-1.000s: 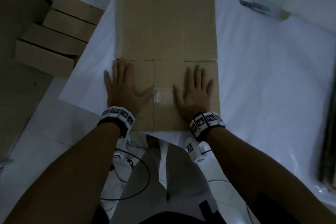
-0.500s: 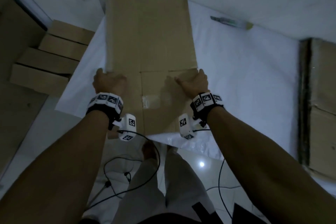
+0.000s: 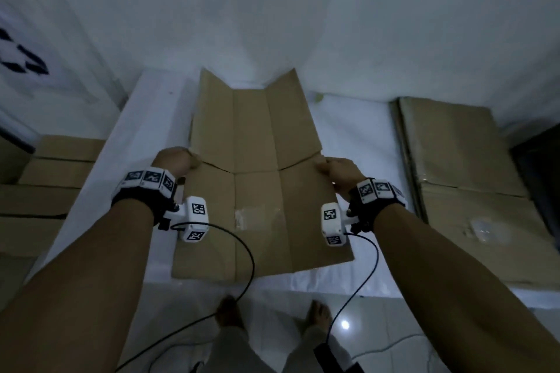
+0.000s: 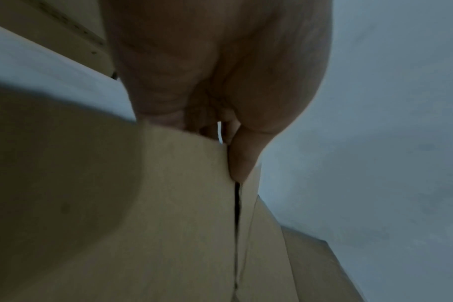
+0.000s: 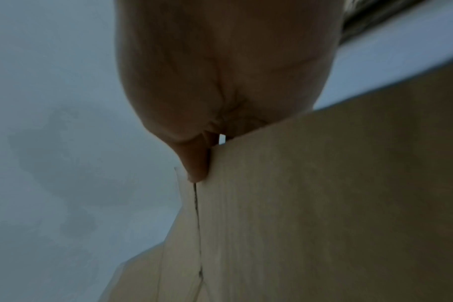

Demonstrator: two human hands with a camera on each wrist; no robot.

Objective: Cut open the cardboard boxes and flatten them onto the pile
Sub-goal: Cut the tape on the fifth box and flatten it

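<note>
Fingers (image 4: 239, 157) of the left hand (image 3: 175, 160) curl round the left edge of the flattened brown cardboard box (image 3: 257, 191), and those of the right hand (image 3: 342, 172) clamp its right edge, each grip sitting at the cross crease where the flaps meet the panels. That box hangs between the two hands above the white-covered bench (image 3: 357, 142), its far half bowed into a shallow trough and a patch of clear tape showing on the near half. Half a second ago the sheet lay flat on the bench under the same grips; now it is lifted and bent. Both wrist views show a thumb pressed along the slit between flaps, which the head view hides behind knuckles. Only the head view shows the pile of flattened brown cardboard (image 3: 472, 191) at the right and the stack of closed brown boxes (image 3: 45, 179) at the left.
</note>
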